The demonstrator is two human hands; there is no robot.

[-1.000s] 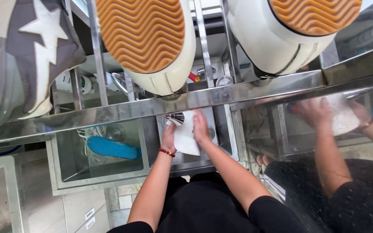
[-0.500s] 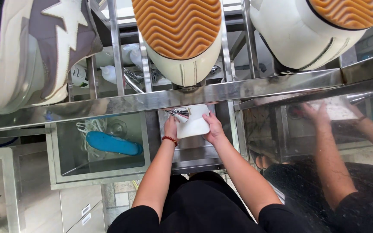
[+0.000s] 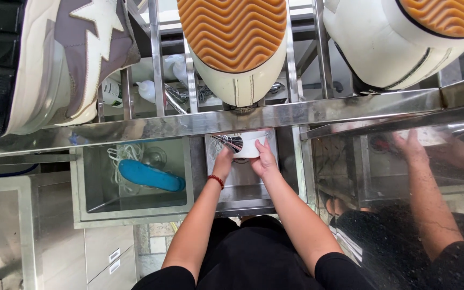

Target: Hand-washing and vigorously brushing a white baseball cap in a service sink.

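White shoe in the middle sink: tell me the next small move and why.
Probably turn the white shoe a little under the spray head. Both the left hand and right hand grip it over the middle sink, with the spray head at its left end only.

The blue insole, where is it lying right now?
In the head view the blue insole lies in the steel basin to the left of the person's left hand, beside a white cord, below the shelf of shoes.

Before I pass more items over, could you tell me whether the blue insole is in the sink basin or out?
In: the blue insole lies inside the left sink basin, beside white laces.
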